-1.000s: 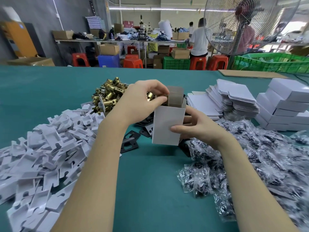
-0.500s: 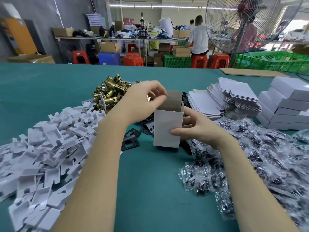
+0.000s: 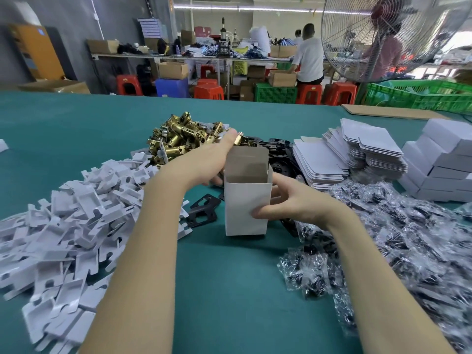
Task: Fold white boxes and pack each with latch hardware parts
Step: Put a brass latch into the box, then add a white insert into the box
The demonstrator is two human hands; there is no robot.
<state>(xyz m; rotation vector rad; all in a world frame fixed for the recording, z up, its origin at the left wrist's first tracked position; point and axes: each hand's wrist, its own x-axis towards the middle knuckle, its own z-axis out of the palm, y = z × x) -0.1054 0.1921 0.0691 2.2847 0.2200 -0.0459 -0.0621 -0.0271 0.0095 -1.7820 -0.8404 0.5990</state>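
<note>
A white box (image 3: 245,208) stands upright on the green table (image 3: 229,290), its top open and the brown back flap raised. My right hand (image 3: 288,203) grips its right side, thumb on the front face and fingers behind. My left hand (image 3: 201,162) stretches past the box's left edge, fingers straight, with the fingertips at the pile of brass latches (image 3: 178,136). Whether it touches a latch I cannot tell. Black strike plates (image 3: 204,210) lie beside and behind the box.
A heap of white card inserts (image 3: 71,213) covers the left. Bagged screws (image 3: 396,238) spread on the right. Flat box blanks (image 3: 352,152) and stacked folded boxes (image 3: 444,164) sit at the back right. A fan (image 3: 383,34) and people stand beyond the table.
My left hand has left the box's top flaps and reached forward to the brass latches. The box top now stands open, and my right hand still holds the box.
</note>
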